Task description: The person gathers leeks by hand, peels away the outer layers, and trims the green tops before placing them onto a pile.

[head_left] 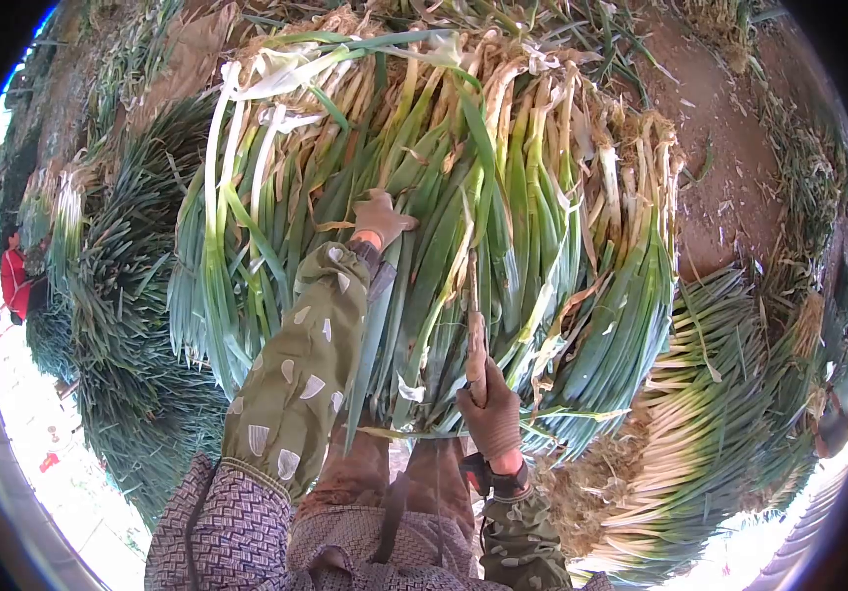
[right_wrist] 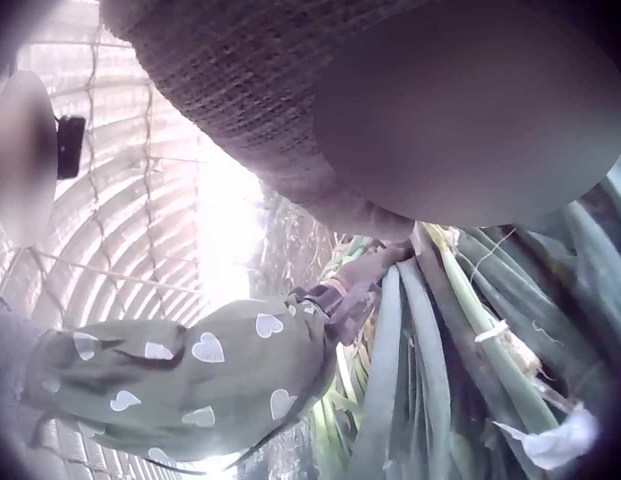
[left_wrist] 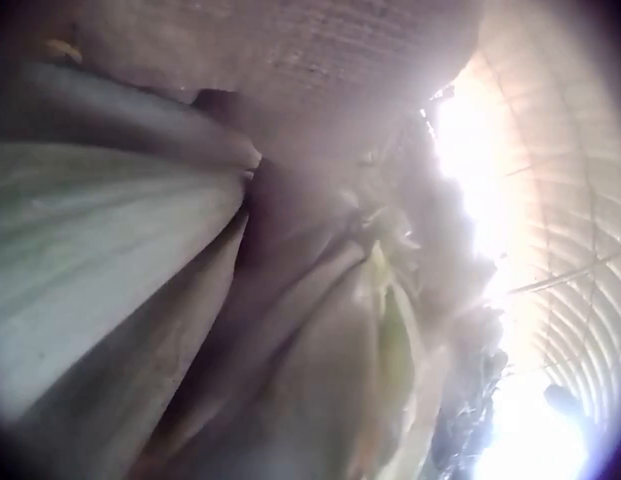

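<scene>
One right hand (head_left: pixel 491 414) grips one tool (head_left: pixel 477 345); left hand (head_left: pixel 380 217) touches leaves (head_left: pixel 441 241).

The left hand (head_left: pixel 382 219) on my feed wears a light brown glove (head_left: pixel 375 212), the right hand (head_left: pixel 490 409) a darker brown one. I see white hearts on the olive sleeve (head_left: pixel 281 386) behind the left hand, and green leaves (head_left: pixel 518 236) paling to yellowish white stalks (head_left: pixel 537 118) beyond both hands.

Left: dark-green onion heap (head_left: pixel 129 286), person in red (head_left: pixel 14 280) near its outer side, at frame edge. Lower right: second onion stack (head_left: pixel 685 424), pale stalks fanned, brown roots (head_left: pixel 591 488) beside. Upper right: brown soil (head_left: pixel 715 182), littered. Ribbed cover (right_wrist: pixel 121 225) fills the wrist-view backgrounds.
</scene>
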Demonstrator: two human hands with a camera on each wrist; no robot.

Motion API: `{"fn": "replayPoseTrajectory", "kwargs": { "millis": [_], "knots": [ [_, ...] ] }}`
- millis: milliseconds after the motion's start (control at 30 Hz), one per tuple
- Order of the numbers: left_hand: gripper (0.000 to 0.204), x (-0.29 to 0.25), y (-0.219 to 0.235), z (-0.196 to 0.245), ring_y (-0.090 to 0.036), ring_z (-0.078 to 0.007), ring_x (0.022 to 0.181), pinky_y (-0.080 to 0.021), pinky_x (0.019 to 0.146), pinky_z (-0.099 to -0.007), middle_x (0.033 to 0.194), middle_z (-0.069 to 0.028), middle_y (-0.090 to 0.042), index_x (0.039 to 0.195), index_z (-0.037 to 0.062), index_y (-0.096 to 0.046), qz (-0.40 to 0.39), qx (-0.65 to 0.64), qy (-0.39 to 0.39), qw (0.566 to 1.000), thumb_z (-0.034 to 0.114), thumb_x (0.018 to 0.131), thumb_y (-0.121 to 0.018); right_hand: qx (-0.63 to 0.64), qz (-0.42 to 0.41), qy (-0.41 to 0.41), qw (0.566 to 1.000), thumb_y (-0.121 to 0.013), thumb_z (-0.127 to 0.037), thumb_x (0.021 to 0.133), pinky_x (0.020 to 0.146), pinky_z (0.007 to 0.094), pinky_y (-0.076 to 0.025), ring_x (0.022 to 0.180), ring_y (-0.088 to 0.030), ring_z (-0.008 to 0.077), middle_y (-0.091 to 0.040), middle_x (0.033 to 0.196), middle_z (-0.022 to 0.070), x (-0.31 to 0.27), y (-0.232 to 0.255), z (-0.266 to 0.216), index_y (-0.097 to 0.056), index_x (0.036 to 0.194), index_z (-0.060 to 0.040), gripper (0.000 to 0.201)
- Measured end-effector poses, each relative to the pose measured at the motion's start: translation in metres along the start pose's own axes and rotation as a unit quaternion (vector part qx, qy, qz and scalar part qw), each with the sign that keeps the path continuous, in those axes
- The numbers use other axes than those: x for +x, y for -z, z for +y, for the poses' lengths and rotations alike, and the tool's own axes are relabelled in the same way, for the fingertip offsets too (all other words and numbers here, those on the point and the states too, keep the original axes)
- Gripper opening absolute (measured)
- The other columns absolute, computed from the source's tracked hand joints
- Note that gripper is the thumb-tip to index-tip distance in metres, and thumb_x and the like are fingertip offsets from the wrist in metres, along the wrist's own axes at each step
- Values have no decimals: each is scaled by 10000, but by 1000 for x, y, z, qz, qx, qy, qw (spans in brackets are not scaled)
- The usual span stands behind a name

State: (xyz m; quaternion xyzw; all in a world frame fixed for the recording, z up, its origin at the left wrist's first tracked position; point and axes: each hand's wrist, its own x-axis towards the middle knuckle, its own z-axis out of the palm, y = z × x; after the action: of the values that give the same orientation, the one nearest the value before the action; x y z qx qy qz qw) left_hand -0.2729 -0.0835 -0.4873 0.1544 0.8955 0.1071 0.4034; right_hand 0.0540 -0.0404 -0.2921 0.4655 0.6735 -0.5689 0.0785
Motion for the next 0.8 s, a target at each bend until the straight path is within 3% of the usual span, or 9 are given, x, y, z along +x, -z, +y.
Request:
{"fn": "replayPoseTrajectory", "kwargs": {
  "millis": [133, 300, 367, 433, 500, 633, 667, 767, 800],
  "knots": [
    [911, -28, -13, 8, -625, -379, 1175, -475, 1027, -407, 1265, -311, -620, 1394, -138, -452, 8, -218, -100, 971, 387, 729, -787, 12, 0, -19, 1000, -677, -89, 830, 797, 347, -553, 897, -709, 221, -712, 968, 174, -8, 16, -3, -544, 1377, -21, 567],
    [779, -151, -19, 56, -638, -405, 1120, -480, 1000, -454, 1196, -300, -643, 1378, -137, -452, 34, -122, -184, 975, 315, 792, -694, -15, 26, -11, 999, -661, -80, 834, 781, 347, -547, 838, -697, 205, -696, 941, 172, -28, 41, -21, -573, 1328, -4, 509],
    [632, -224, -9, 82, -620, -424, 1101, -461, 1014, -480, 1154, -281, -639, 1331, -86, -510, -136, -103, -125, 977, 286, 838, -645, -11, 44, -8, 999, -645, -36, 816, 645, 309, -497, 679, -533, 120, -591, 758, 90, -40, 50, -33, -603, 1219, 21, 410],
    [557, -289, -70, 71, -596, -429, 1096, -436, 1038, -490, 1166, -242, -626, 1291, -27, -547, 51, -126, -301, 944, 294, 848, -653, -2, 39, -40, 998, -651, -43, 811, 658, 312, -505, 686, -557, 123, -601, 760, 92, -51, 59, -44, -596, 1263, 18, 459],
    [552, -334, -105, 65, -568, -420, 1143, -417, 1055, -485, 1197, -225, -615, 1284, 5, -565, 42, -53, -304, 950, 317, 843, -676, -23, 45, -32, 998, -655, -54, 809, 673, 315, -514, 698, -583, 131, -626, 783, 106, -55, 62, -46, -593, 1283, 14, 483],
    [593, -318, -131, 45, -554, -388, 1201, -411, 1058, -477, 1245, -205, -614, 1277, 21, -600, -98, -81, -271, 954, 366, 812, -729, -53, 47, -5, 997, -662, -78, 809, 698, 332, -533, 712, -617, 150, -668, 827, 143, -48, 58, -31, -596, 1296, 7, 499],
    [594, -307, -127, 37, -554, -381, 1216, -411, 1054, -458, 1284, -189, -613, 1256, 56, -638, -144, -51, -282, 947, 400, 786, -755, -74, 49, -11, 996, -671, -99, 809, 710, 358, -541, 725, -665, 209, -680, 856, 187, -45, 56, -21, -589, 1300, -3, 507],
    [365, -286, -68, 38, -664, -344, 998, -499, 879, -455, 1063, -168, -693, 1049, 61, -707, -14, -43, -377, 925, 354, 834, -742, -66, 14, -62, 996, -666, -115, 828, 727, 426, -544, 826, -706, 393, -686, 915, 229, -43, 51, -10, -570, 1294, -44, 481],
    [325, -271, -48, 38, -674, -341, 917, -509, 805, -452, 978, -156, -699, 959, 71, -711, -107, -4, -276, 955, 375, 845, -736, -91, 14, -39, 995, -666, -130, 828, 718, 447, -539, 837, -691, 428, -679, 911, 244, -42, 48, -10, -571, 1282, -65, 468]
  ]
}}
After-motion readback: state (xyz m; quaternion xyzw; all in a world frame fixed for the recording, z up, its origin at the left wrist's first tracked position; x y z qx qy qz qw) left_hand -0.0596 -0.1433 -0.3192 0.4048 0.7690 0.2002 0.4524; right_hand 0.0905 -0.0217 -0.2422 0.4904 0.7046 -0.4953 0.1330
